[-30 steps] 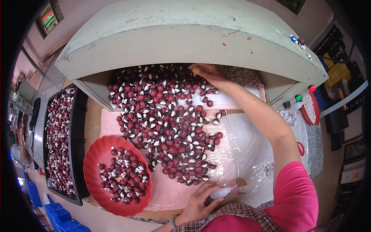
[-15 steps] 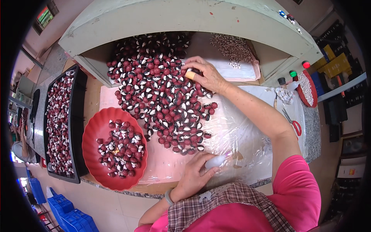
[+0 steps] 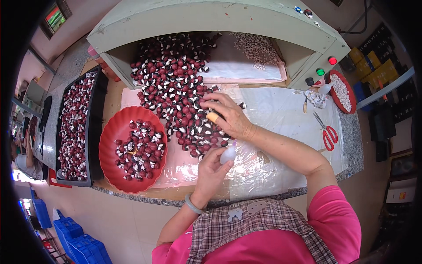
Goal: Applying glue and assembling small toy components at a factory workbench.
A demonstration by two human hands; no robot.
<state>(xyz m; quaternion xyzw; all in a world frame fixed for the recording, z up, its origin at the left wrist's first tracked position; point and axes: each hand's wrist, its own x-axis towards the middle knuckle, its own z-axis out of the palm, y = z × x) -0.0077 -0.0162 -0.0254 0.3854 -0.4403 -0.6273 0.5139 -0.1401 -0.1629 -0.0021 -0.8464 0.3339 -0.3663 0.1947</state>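
Small round dark-red and black pieces with white patches [image 3: 178, 81] lie in a large heap, spreading from inside the grey box onto the sheet before me. My right hand [image 3: 233, 118] reaches over the right edge of this heap, fingers apart and slightly bent, one wearing a yellow finger cover [image 3: 212, 117]. Its fingertips touch or hover at the pieces; I cannot tell which. Close below, my left hand [image 3: 210, 174] is wrapped around a small translucent white bottle [image 3: 228, 155], near the heap's front edge. A red scalloped bowl [image 3: 109, 154] with similar white-topped pieces stands left of it.
A black crate [image 3: 93, 127] full of white-topped pieces stands far left. The grey box [image 3: 211, 17] arches over the back. Red-handled scissors [image 3: 327, 134], a crumpled cloth [image 3: 317, 99] and a red dish [image 3: 352, 105] of small pale pieces lie right. Clear plastic film [image 3: 250, 176] covers the front.
My view has shifted. My left hand has moved up toward the heap with the bottle. My right hand has come nearer to me, its fingers more spread, and the two hands are closer together.
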